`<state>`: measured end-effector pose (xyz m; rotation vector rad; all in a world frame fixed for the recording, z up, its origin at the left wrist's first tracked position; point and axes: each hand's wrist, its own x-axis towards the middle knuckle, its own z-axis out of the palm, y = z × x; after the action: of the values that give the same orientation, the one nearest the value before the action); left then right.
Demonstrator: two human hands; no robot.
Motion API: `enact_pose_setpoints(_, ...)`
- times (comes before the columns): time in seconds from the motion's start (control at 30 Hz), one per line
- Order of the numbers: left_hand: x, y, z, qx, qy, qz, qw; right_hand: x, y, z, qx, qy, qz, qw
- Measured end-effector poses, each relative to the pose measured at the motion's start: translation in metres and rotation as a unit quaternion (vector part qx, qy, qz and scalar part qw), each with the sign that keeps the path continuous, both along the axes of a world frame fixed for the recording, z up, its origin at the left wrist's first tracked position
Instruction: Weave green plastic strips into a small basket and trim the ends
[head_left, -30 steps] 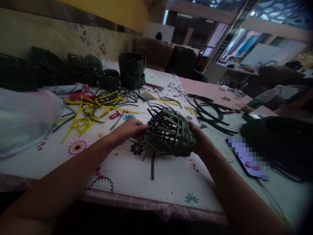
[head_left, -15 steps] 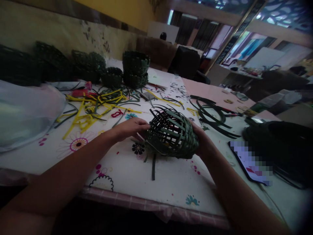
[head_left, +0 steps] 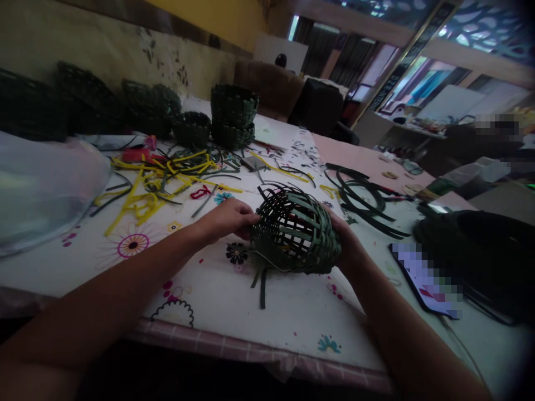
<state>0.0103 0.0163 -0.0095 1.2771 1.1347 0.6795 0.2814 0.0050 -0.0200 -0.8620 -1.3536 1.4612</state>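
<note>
A dark green woven basket lies tipped on its side over the flowered tablecloth, its opening turned to the left and loose strip ends hanging from the rim. My right hand is wrapped round the far right side of the basket, its fingers largely hidden behind the weave. At the left rim, my left hand has thumb and fingers pinched together at a strip on the basket's edge. Two loose strip ends rest on the cloth below the opening.
Yellow and green strip scraps are strewn behind my left hand. Finished-looking green baskets stand along the back. A clear plastic bag sits at left; coiled green strips, a phone and a dark coil are at right.
The left fingers have closed tighter at the basket's rim. The basket has turned very slightly, and another loose strip end shows more below it. The right hand keeps its hold.
</note>
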Motion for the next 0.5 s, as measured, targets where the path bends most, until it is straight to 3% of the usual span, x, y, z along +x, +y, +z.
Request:
enact_pose_setpoints(0.37, 0.0051, -0.0029, -0.0007, 0.053, 0.087, 0.027, 0.994, -0.0027, -0.0035, 0.0009, 0.004, -0.007, -0.013, 1.000)
enact_pose_setpoints(0.5, 0.0042, -0.0035, 0.0024, 0.045, 0.069, 0.016, 0.996, -0.0030, -0.0024, 0.0019, -0.002, -0.025, -0.016, 1.000)
